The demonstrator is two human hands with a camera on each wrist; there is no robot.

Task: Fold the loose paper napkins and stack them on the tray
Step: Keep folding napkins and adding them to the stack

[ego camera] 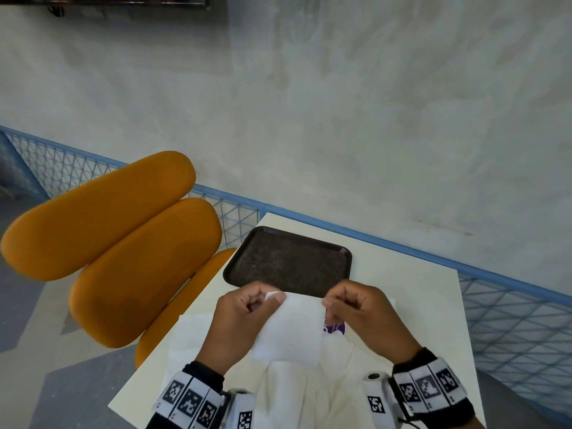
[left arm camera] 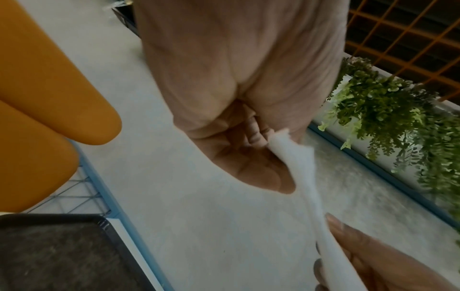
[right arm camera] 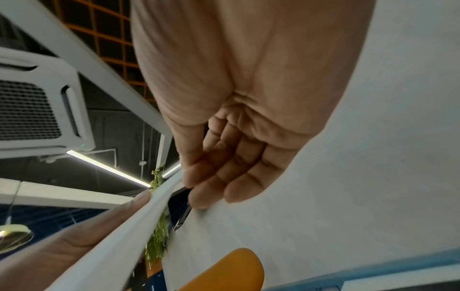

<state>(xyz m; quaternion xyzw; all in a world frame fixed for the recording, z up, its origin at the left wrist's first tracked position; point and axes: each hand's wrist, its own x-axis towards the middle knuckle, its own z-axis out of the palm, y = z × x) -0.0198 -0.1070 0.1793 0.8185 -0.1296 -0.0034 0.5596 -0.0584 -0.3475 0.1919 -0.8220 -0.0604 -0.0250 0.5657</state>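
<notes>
A white paper napkin (ego camera: 292, 328) hangs in the air between my two hands, above the table's near half. My left hand (ego camera: 247, 311) pinches its top left corner and my right hand (ego camera: 346, 308) pinches its top right corner. In the left wrist view the napkin (left arm camera: 301, 163) runs edge-on from the left hand (left arm camera: 256, 137) down to the right hand's fingers (left arm camera: 348, 236). The right wrist view shows the napkin (right arm camera: 139, 222) stretched from the right hand (right arm camera: 199, 183). A dark brown tray (ego camera: 289, 261) lies bare just beyond the hands. More loose white napkins (ego camera: 309, 391) lie under the hands.
The cream table (ego camera: 411, 292) ends at a blue wire-mesh rail (ego camera: 510, 320) at the back and right. An orange cushioned chair (ego camera: 123, 243) stands off the table's left side. A purple printed patch (ego camera: 334, 329) shows behind the held napkin. Green hanging plants (left arm camera: 388, 110) appear in the left wrist view.
</notes>
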